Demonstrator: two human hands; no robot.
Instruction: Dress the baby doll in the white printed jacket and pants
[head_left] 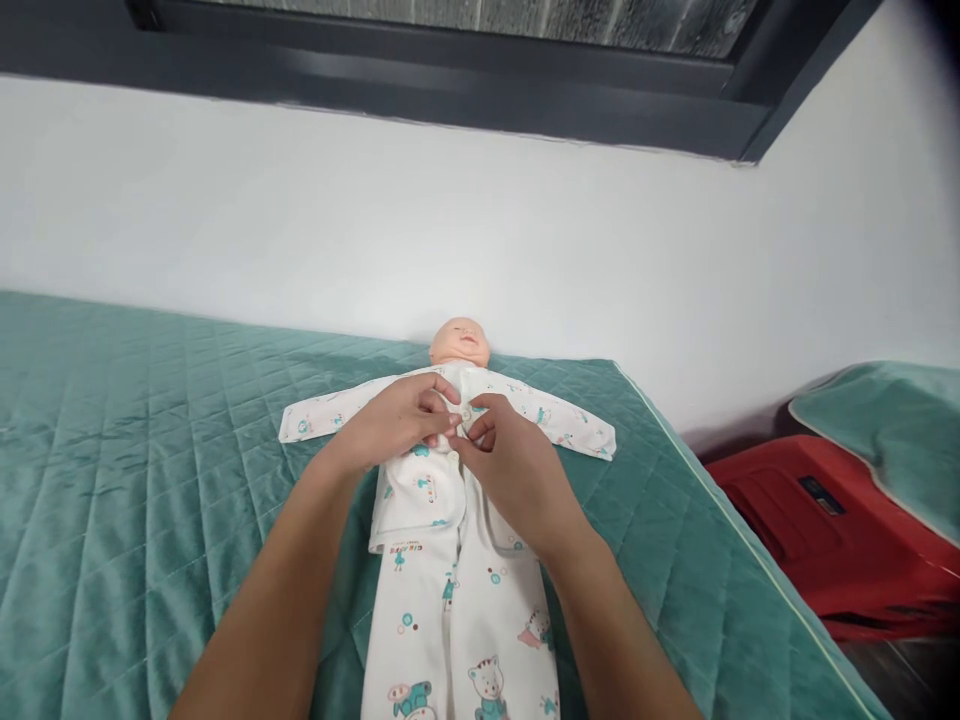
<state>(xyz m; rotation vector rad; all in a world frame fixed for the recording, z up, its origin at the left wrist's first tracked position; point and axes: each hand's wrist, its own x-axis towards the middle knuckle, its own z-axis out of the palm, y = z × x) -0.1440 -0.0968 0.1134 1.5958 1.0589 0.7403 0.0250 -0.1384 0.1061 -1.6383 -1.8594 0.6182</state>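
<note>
A baby doll point(459, 342) lies on its back, its head near the wall and its feet toward me. It wears a white printed baby shirt point(420, 490) with long sleeves spread to both sides, and matching trousers point(491, 610). Over the doll's chest, my left hand point(401, 418) pinches the shirt's front edge from the left. My right hand point(517, 465) grips the other front edge close beside it, fingertips nearly meeting the left ones. Small buttons run down the front opening, and one shows between the hands. My fingers partly hide the cloth they hold.
A green quilted cover point(165, 480) spreads under the doll, its piped edge running down on the right. Beyond that edge stands a red plastic box point(817, 530) with green cloth point(892, 430) over it. A white wall point(300, 220) and a dark window frame point(450, 85) are behind.
</note>
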